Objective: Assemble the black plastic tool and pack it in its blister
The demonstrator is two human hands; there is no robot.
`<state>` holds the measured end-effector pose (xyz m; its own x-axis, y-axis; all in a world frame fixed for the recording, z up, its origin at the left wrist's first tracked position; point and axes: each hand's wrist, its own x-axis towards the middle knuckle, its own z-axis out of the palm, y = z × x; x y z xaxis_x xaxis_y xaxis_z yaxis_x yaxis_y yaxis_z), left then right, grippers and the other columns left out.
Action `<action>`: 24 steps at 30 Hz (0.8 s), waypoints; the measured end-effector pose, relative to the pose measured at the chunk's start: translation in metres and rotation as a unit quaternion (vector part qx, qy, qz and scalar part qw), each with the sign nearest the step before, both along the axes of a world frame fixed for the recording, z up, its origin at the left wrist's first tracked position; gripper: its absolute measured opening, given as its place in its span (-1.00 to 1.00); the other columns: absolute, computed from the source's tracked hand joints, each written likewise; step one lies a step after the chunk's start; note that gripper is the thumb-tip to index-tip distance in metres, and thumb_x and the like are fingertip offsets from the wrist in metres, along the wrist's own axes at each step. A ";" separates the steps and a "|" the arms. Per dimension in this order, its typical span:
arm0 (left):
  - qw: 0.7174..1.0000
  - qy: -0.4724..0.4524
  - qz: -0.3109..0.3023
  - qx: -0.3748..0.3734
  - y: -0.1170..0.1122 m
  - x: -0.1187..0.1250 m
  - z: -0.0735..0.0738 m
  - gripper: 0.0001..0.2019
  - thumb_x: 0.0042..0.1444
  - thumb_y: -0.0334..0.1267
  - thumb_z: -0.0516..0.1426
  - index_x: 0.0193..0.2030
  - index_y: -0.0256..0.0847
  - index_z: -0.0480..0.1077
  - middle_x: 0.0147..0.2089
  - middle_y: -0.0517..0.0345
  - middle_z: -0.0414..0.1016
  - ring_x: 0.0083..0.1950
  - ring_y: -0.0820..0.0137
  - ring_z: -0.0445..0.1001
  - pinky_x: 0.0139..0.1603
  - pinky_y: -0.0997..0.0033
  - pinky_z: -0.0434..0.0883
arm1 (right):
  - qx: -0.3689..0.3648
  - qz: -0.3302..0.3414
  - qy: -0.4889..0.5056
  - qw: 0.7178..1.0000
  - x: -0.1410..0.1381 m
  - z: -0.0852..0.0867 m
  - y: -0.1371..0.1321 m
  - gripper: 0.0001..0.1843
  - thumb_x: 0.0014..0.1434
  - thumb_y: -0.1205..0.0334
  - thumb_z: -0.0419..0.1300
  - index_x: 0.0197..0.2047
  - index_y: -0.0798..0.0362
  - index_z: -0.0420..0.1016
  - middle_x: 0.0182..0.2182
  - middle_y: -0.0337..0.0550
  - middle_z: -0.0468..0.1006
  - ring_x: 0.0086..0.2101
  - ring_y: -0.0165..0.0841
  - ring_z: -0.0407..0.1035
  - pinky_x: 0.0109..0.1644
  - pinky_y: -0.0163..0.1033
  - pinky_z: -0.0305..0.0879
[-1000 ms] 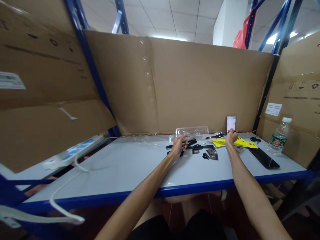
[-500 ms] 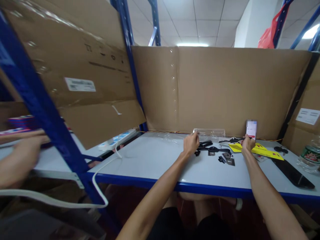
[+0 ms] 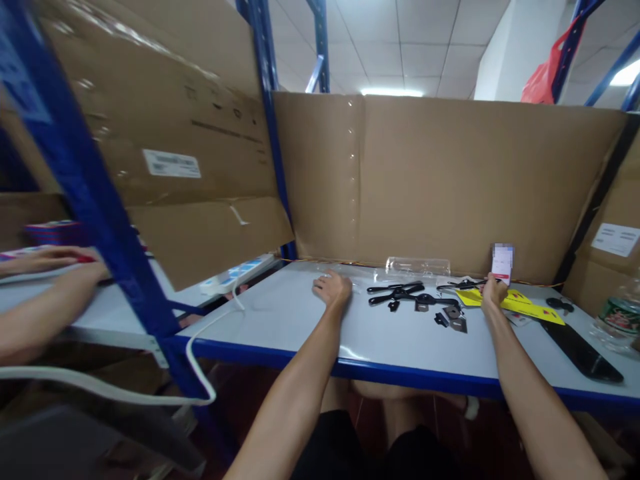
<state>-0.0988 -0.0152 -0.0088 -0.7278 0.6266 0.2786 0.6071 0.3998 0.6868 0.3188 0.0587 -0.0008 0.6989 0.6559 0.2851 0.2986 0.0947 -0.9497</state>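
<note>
Clear crinkled plastic film (image 3: 345, 275) lies on the grey table (image 3: 300, 327) by the cardboard wall; the left hand (image 3: 332, 289) rests loosely curled on it. The right hand (image 3: 494, 291) pinches a yellow paper sheet (image 3: 520, 304). Black plastic parts (image 3: 415, 303) lie between, likely awaiting sorting.

**Both arms stretched forward**

The left hand (image 3: 332, 289) lies palm down near the middle of the frame, fingers loosely curled, forearm rising from the lower centre. The right hand (image 3: 494, 292) sits at centre right, fingers closed, forearm running up from the lower right corner.
</note>
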 end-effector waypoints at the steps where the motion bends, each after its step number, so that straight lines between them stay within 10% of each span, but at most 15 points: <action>1: 1.000 0.009 0.008 -0.007 0.002 -0.001 -0.001 -0.37 0.14 -0.26 0.10 0.33 -0.51 0.16 0.27 -0.68 0.25 0.36 -0.28 0.13 0.18 -0.23 0.12 | -0.005 -0.007 0.001 1.000 -0.001 0.000 -0.002 -0.62 0.27 0.08 0.05 -0.20 0.17 0.59 -0.67 -0.16 0.50 -0.56 -0.21 0.46 -0.43 -0.23 0.36; 12: 0.999 -0.042 -0.008 -0.011 0.014 -0.022 -0.004 -0.35 -0.02 -0.36 0.19 0.27 -0.42 0.25 0.06 -0.51 0.51 0.15 -0.20 0.47 0.07 -0.08 0.38 | -0.025 -0.053 0.000 0.998 -0.005 0.004 -0.010 -0.73 0.19 0.14 0.14 -0.33 0.08 0.63 -0.64 -0.06 0.55 -0.41 -0.15 0.54 -0.34 -0.25 0.35; 24: 0.981 -0.130 0.036 0.137 0.016 -0.010 0.016 -0.70 0.29 -0.26 0.00 0.10 -0.29 0.31 0.03 -0.28 0.53 0.14 0.04 0.49 0.02 0.15 0.41 | -0.027 -0.041 0.014 0.999 -0.004 0.005 -0.007 -0.71 0.18 0.14 0.16 -0.29 0.16 0.64 -0.56 0.04 0.58 -0.36 -0.09 0.54 -0.27 -0.19 0.37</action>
<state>-0.1086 0.0008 0.0070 -0.8363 0.4987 0.2277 0.3735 0.2144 0.9025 0.3152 0.0513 0.0046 0.7583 0.6096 0.2311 0.2766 0.0202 -0.9608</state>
